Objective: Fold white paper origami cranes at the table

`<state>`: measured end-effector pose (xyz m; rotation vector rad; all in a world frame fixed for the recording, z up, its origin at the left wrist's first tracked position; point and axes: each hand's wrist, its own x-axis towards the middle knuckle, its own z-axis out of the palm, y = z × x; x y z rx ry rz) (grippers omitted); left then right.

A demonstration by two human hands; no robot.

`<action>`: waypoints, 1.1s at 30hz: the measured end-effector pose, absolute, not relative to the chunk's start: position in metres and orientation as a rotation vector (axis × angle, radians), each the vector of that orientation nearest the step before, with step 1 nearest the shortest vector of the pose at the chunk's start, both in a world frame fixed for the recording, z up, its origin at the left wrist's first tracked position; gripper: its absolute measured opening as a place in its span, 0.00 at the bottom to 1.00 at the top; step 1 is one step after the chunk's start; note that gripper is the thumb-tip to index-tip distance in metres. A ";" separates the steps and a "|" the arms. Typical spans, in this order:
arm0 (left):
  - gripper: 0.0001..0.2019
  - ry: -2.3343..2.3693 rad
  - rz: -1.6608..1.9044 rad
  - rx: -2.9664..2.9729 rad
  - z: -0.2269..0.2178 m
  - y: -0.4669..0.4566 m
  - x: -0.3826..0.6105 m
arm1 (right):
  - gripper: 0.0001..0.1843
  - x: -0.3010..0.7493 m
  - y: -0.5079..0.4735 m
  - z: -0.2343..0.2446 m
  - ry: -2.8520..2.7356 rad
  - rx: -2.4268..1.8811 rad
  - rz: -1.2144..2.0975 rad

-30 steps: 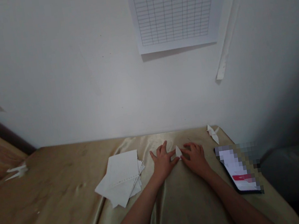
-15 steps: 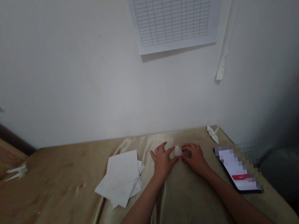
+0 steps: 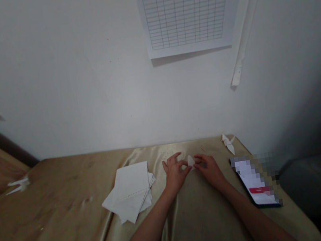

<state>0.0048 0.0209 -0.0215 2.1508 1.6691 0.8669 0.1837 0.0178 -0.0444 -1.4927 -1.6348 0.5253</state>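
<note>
A small folded white paper piece [image 3: 190, 160] sits between my two hands, low over the gold cloth-covered table [image 3: 72, 214]. My left hand [image 3: 174, 172] pinches the piece's left edge with thumb and fingertips. On the other side my right hand [image 3: 209, 168] pinches its right edge, fingers curled. Both forearms reach in from the bottom of the view.
A loose stack of white paper sheets [image 3: 131, 191] lies left of my hands. A phone [image 3: 256, 184] lies at the right. A folded paper crane [image 3: 228, 143] stands near the wall, another [image 3: 18, 184] at the far left. A gridded chart [image 3: 188, 9] hangs above.
My hands went from lying flat around the small paper piece to pinching it from both sides; the piece now stands slightly lifted between my fingertips.
</note>
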 end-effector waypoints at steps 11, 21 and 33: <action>0.03 1.617 0.868 2.168 -0.023 0.018 0.010 | 0.05 0.181 0.014 -0.044 -1.700 -1.641 0.361; 0.02 1.636 0.877 2.155 -0.020 0.017 0.007 | 0.10 0.181 0.011 -0.036 -1.763 -1.604 0.354; 0.03 1.629 0.861 2.195 -0.020 0.014 0.009 | 0.06 0.179 0.009 -0.040 -1.739 -1.614 0.284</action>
